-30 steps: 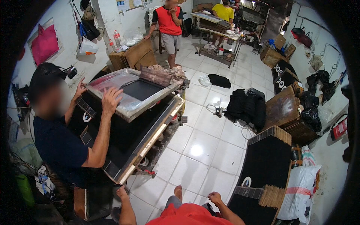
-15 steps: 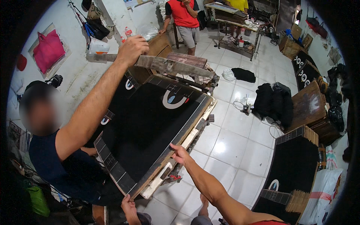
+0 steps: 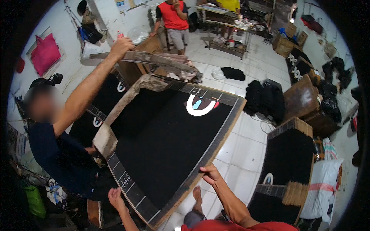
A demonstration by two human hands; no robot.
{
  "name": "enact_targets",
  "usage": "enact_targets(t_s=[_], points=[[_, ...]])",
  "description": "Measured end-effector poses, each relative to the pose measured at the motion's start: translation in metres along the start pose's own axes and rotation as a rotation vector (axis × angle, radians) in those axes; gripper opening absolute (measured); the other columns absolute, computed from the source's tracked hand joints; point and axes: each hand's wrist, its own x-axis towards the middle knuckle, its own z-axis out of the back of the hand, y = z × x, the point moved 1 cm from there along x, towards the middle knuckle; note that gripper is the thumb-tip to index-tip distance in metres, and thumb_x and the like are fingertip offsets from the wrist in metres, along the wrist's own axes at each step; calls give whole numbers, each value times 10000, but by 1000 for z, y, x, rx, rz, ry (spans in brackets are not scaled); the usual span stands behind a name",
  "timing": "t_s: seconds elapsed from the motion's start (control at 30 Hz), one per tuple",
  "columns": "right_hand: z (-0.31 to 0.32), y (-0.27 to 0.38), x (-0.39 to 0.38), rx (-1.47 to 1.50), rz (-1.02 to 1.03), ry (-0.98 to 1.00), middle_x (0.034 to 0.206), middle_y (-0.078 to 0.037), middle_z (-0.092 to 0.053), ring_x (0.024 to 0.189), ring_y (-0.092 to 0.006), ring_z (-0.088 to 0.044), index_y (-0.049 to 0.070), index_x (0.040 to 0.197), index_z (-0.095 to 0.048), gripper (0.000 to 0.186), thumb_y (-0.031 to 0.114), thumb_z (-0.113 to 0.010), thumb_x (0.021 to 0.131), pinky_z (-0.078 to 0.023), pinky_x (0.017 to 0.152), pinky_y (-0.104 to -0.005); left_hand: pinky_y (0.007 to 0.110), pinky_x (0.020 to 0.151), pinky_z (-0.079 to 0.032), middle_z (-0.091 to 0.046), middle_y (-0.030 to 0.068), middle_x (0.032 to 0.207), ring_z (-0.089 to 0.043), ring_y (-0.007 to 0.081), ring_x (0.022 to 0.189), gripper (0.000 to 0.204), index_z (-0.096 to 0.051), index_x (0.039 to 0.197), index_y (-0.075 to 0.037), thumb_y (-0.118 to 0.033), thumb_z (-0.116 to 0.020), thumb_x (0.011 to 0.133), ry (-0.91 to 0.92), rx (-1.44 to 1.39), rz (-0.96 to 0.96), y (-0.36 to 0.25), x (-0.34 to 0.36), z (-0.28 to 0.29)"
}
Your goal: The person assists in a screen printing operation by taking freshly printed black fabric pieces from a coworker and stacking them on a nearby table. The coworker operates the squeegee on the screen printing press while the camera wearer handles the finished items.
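Note:
My right hand (image 3: pixel 210 173) grips the near right edge of a black-covered board (image 3: pixel 162 146), which has gridded border strips and a white loop with blue and red details. My left hand (image 3: pixel 116 199) is beside the board's lower left edge, its fingers apart and curled. A co-worker in a dark shirt (image 3: pixel 54 138) stands at the left, an arm raised with the hand (image 3: pixel 122 45) on a weathered frame (image 3: pixel 162 59) lifted over a worktable (image 3: pixel 106 140), where more black boards lie beneath.
Board stacks (image 3: pixel 285 161), white sacks (image 3: pixel 318 188) and wooden panels (image 3: pixel 300 96) line the right. Black bundles (image 3: pixel 260 100) and cords lie on the tiled floor (image 3: pixel 235 150). Farther back stand a person in red (image 3: pixel 173 17), another in yellow (image 3: pixel 227 4) and a bench (image 3: pixel 225 23).
The black board has been pulled right and toward me, off the stack, with my right hand on its edge. My left hand has come away from the near corner. The co-worker's frame has been lifted.

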Motion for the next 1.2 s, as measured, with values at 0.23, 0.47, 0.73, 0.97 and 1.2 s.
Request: enact_targets(t_s=[0.23,0.47,0.73,0.97,1.2], points=[[51,72,-258,43,197,-49,893,-82,-634,784,-211,-636,44,1012,-580,389,-101,-629,655,-528,720,-363,281,813,-450,-602,94,984,-572,155,895,355,-547,1086,29,-93,-685,782,641,-110,-408,-90,-104,-140],[68,106,-404,57,424,72,895,-134,-654,811,-276,-652,15,1014,-599,432,-127,-617,606,-531,758,-416,301,809,-444,-600,89,993,-563,167,892,560,-557,1086,26,-327,-759,701,727,115,-909,-265,-177,-292],[72,136,-448,33,557,163,992,-140,-643,920,-301,-627,13,1021,-614,475,-123,-626,566,-480,859,-456,234,546,-400,-600,15,688,-526,91,572,431,-643,763,-20,-447,-700,754,1130,28,-632,-416,-245,-317],[145,111,-434,22,436,-140,1026,-131,-635,944,-283,-616,16,1070,-605,407,-49,-661,672,-474,879,-416,208,429,-241,-427,-84,551,-328,17,464,375,-461,543,-157,-283,-748,749,1127,-204,-734,-441,-311,-306],[54,89,-408,-1380,22,-663,1006,-153,-653,966,-235,-617,-1,1024,-635,326,179,-666,754,-462,867,-334,260,431,-303,-536,21,521,-415,104,445,378,-517,531,-64,-288,-805,632,1145,-296,-1274,-386,-384,-299]])
